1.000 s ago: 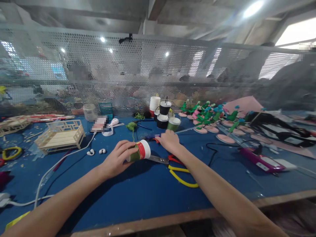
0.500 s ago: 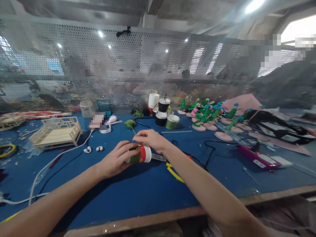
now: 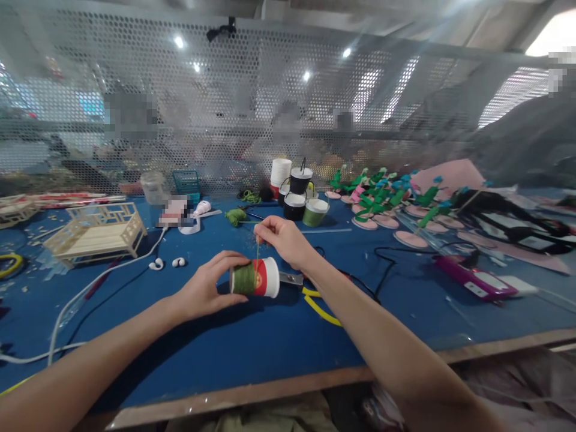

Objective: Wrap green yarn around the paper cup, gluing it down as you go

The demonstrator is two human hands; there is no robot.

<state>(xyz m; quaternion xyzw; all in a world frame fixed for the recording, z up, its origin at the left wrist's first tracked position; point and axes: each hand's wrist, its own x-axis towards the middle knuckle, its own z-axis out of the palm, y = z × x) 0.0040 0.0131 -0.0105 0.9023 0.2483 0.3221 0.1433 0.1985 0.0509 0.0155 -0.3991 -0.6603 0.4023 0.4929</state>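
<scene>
My left hand (image 3: 211, 285) grips a red and white paper cup (image 3: 269, 278) by its base end, thumb below and fingers above. The cup lies on its side in the air, its white rim facing right. Green yarn (image 3: 244, 278) is wound around the base half; red paper shows between yarn and rim. My right hand (image 3: 281, 239) is above the cup, thumb and forefinger pinching the green strand, which runs taut up from the cup. From the pinch the strand continues left to a green yarn ball (image 3: 234, 217). Scissors with yellow handles (image 3: 321, 306) lie behind the cup, partly hidden by my right forearm.
Black and green wrapped cups (image 3: 315, 212) stand at the back beside a stack of white cups (image 3: 281, 172). Green figures on pink discs (image 3: 410, 239) crowd the right. A purple device (image 3: 474, 279), a small wooden bed (image 3: 96, 234), earbuds (image 3: 156, 264) and a white cable (image 3: 108, 268) also lie around.
My right hand has risen away from the cup, drawing the strand up taut. My left fingers have opened wider around the cup, showing more of the wound yarn. The view has tilted slightly down.
</scene>
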